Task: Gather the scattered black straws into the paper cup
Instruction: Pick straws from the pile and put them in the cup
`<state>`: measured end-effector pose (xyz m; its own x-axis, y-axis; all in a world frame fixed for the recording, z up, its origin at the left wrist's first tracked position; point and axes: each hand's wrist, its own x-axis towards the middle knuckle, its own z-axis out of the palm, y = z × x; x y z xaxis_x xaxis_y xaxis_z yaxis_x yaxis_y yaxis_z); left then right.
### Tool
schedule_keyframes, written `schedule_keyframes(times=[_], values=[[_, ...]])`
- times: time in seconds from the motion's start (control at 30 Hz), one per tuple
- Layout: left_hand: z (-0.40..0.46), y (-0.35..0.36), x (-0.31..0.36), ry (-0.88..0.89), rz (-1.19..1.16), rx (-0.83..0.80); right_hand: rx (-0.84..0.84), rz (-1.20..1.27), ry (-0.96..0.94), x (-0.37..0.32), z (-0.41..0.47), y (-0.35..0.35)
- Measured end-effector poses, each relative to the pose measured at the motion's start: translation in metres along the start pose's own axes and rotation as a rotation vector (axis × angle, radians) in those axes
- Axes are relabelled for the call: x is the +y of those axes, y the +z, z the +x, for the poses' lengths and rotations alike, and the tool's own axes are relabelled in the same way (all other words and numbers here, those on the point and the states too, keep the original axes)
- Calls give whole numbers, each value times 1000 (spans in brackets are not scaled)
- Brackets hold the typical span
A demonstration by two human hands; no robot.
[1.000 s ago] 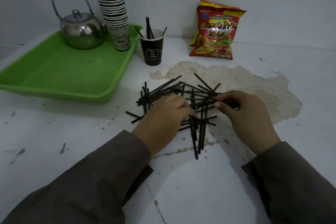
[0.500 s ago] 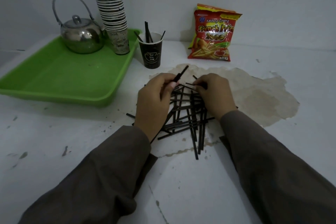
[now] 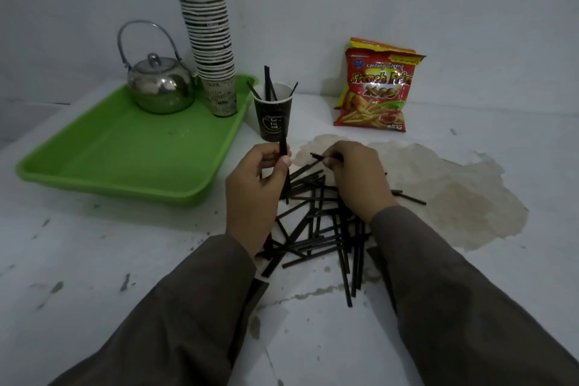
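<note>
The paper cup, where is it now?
Head view, centre: the paper cup stands on the table just right of the green tray, beyond the left hand.

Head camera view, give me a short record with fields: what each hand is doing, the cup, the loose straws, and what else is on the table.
left hand: holds a straw bundle upright, just in front of the cup
right hand: pinches one straw at the pile's far edge
paper cup: upright beside the tray, a few straws inside
loose straws: criss-crossed pile on the table, under both hands
green tray: holds kettle and cup stack
snack bag: against the wall
</note>
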<state>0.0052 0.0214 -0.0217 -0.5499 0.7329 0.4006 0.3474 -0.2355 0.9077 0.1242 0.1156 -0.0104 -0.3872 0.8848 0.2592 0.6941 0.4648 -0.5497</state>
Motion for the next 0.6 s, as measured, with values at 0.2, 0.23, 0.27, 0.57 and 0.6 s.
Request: schedule_keyframes(times=[0.2,0.23,0.27,0.57,0.6], values=[[23,-13,9,-106,-160,93,27,717,68,-40,21,-28],[31,-16,11,-108,-170,111,36,759,70,-47,29,-32],[41,-19,14,-100,-188,122,56,781,66,-54,38,-36],[156,-21,63,134,-155,160,288,778,0,-96,114,-43],[163,-18,61,139,-124,146,306,723,-18,-96,118,-39]])
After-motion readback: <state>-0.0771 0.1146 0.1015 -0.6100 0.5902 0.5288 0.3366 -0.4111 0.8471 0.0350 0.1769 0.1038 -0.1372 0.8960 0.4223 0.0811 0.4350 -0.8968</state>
